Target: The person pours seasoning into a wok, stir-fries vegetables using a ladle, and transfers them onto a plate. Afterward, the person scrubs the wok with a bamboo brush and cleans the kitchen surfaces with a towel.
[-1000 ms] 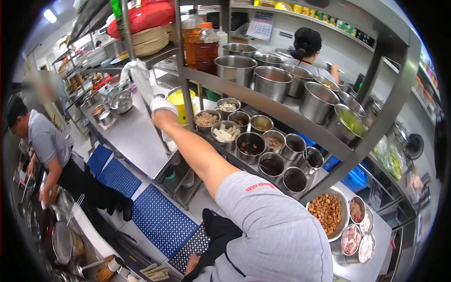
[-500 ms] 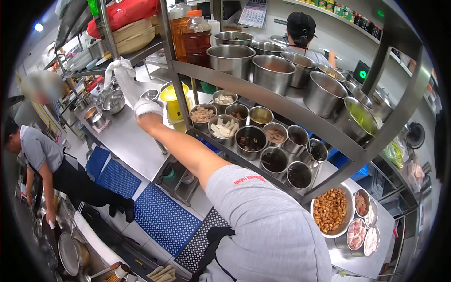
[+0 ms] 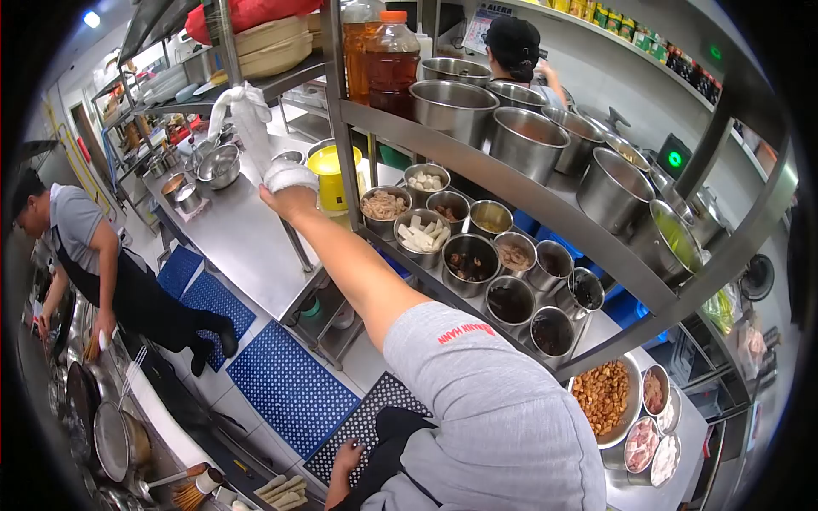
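Note:
My right arm stretches out over the steel counter [image 3: 247,247]. At its end, my right hand [image 3: 291,201] is closed on a white towel [image 3: 291,176]. The towel's upper part hangs by the shelf post. Just right of that hand stands a yellow tub [image 3: 335,175], and near it is a metal pot of pale shredded food [image 3: 383,204]. Low in the view, my left hand [image 3: 348,457] hangs beside my black apron above the dotted mat [image 3: 354,426]. Its fingers look loosely apart, and nothing shows in it.
A steel shelf [image 3: 511,175] carries large pots [image 3: 453,111] and a bottle of reddish-brown liquid [image 3: 394,68]. Beneath are several food pots. A basin of brown cubed food [image 3: 607,400] stands lower right. One co-worker [image 3: 85,247] is at the left stove, another [image 3: 513,51] behind the shelf.
My left hand has come into view at the bottom. The whole view has shifted, so the shelf and pots sit farther right. The co-worker at the left stands a little more upright.

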A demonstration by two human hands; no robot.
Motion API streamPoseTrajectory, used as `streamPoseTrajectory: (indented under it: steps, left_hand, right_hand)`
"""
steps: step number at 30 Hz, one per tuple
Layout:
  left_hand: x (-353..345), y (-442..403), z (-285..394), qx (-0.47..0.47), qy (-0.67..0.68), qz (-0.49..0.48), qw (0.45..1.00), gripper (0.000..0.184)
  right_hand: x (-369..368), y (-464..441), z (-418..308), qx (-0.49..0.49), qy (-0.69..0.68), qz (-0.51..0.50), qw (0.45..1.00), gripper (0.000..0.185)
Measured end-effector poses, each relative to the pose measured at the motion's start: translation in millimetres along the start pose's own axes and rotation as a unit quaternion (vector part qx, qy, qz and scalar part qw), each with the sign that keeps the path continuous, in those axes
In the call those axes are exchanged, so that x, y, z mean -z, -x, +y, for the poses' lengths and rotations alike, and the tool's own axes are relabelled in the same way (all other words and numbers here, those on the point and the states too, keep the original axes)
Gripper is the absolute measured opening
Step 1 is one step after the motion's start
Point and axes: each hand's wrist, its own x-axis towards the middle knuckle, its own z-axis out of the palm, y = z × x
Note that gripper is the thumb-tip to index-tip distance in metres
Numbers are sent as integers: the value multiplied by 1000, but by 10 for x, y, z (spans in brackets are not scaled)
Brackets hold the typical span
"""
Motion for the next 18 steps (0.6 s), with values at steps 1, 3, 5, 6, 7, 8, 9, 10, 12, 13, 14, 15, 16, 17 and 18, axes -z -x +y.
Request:
streamPoseTrajectory:
  steps: [1, 3, 5, 6, 7, 8, 9, 10, 12, 13, 14, 15, 16, 17, 18]
  left_hand:
    - [-98, -185, 26, -52, 26, 48, 997, 51]
    - [-28, 9, 634, -78, 85, 62, 991, 46]
    - [-295, -228, 474, -146, 126, 20, 981, 44]
    - [-441, -300, 344, -180, 147, -1, 973, 43]
    - [-501, -278, 235, -153, 204, -24, 967, 44]
    - [-535, -259, 103, -125, 262, -48, 956, 45]
    - [-567, -238, -28, -97, 319, -72, 940, 46]
    - [-602, -187, -213, -131, 198, -50, 970, 40]
    - [-632, -80, -525, -158, 9, -17, 987, 35]
    - [-612, -81, -604, -134, -31, -30, 990, 33]
    - [-580, -74, -696, -89, -52, -58, 993, 32]
    - [-567, -90, -767, -42, -68, -89, 993, 30]
    - [-533, -119, -835, 1, -82, -116, 990, 29]
    - [-508, -163, -897, 39, -99, -144, 984, 28]
    - [-486, -222, -939, 70, -116, -171, 976, 27]
  right_hand:
    - [-15, -6, -4, 4, -2, 3, 1000, 42]
    - [-50, 9, 1, 12, -8, 7, 1000, 41]
    - [-165, 29, 6, 17, 8, 34, 999, 35]
    - [-228, 42, 25, 20, 17, 47, 999, 33]
    - [-288, 62, 47, 22, 27, 59, 998, 30]
    - [-315, 84, 44, 25, 27, 77, 996, 29]
    - [-349, 92, 41, 28, 27, 95, 995, 28]
    - [-372, 99, 28, 31, 27, 112, 993, 27]
    - [-458, 87, 28, 26, 11, 156, 987, 27]
    - [-498, 66, 30, 22, 3, 180, 983, 26]
    - [-505, 67, 38, 25, -21, 182, 983, 27]
    - [-534, 50, 55, 30, -30, 181, 983, 27]
    - [-557, 57, 85, 34, -37, 178, 983, 27]
    - [-575, 70, 120, 39, -42, 173, 983, 28]
    - [-569, 61, 115, 45, -47, 177, 982, 29]
